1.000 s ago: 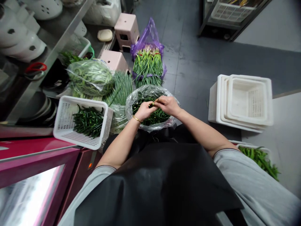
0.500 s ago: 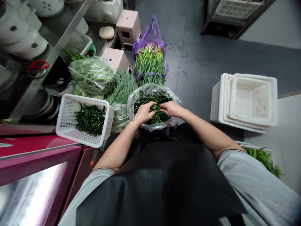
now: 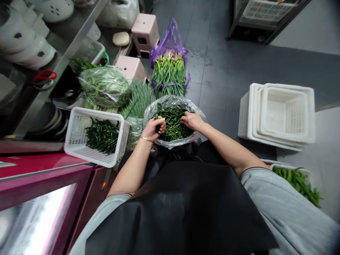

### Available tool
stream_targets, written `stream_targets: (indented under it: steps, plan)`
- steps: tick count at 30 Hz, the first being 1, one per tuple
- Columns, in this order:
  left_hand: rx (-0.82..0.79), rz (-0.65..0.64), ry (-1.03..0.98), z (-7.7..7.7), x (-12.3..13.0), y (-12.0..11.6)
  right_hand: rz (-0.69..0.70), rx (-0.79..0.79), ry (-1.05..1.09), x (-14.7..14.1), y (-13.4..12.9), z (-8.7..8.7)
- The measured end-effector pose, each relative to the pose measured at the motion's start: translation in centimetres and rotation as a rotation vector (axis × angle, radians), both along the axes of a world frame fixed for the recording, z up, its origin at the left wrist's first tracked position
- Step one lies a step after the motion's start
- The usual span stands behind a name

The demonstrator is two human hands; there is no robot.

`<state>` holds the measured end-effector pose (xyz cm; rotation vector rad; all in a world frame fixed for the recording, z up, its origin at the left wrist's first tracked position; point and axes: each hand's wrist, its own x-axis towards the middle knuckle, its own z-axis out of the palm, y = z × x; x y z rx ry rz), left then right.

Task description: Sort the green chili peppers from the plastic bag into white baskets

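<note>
A clear plastic bag [image 3: 195, 103] stands open in front of my lap, filled with thin dark green chillies [image 3: 174, 124]. My left hand [image 3: 155, 127] is curled closed at the bag's left side, with green chillies partly showing above the fingers. At the right side of the bag, the fingers of my right hand [image 3: 192, 121] are pinched together against the pile; their tips are hidden, so what they grip cannot be made out. More dark green chillies [image 3: 103, 136] lie in a white perforated basket [image 3: 77, 150] to the left.
Beyond the bag, leafy green stalks [image 3: 170, 72] lie in a purple bag [image 3: 172, 37]. Bagged green beans [image 3: 105, 86] and pink stools [image 3: 145, 30] are at the left. Nested white baskets [image 3: 285, 113] stand right, near larger green peppers [image 3: 297, 182]. A red-framed cabinet [image 3: 47, 180] borders the left.
My left hand has moved left from the middle of the pile to the bag's side, and its fingers have closed around chillies. My right hand has stayed nearly in place.
</note>
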<state>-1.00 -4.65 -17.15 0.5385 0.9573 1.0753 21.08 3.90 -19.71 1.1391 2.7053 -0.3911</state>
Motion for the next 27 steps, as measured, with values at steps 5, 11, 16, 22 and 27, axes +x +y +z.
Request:
stream_targets:
  steps: [5, 11, 16, 22, 27]
  plan:
    - [0.008, 0.082, 0.239, 0.2, 1.5, 0.9, -0.050, 0.010, 0.201, -0.7, 1.9, 2.8]
    - [-0.049, 0.032, 0.061, -0.1, 0.5, 1.5, 0.016, -0.001, 0.002, -1.3, 0.2, 3.3]
    - [-0.089, 0.057, 0.172, -0.4, 0.0, 0.3, 0.084, -0.023, -0.034, -2.7, -0.3, 0.6]
    - [0.028, 0.126, 0.444, -0.4, 1.8, 1.1, -0.094, -0.187, 0.421, -2.6, 2.3, 3.8]
    - [0.031, 0.037, 0.449, -0.3, 4.2, 2.7, -0.178, -0.066, 0.457, -3.6, 0.6, 4.6]
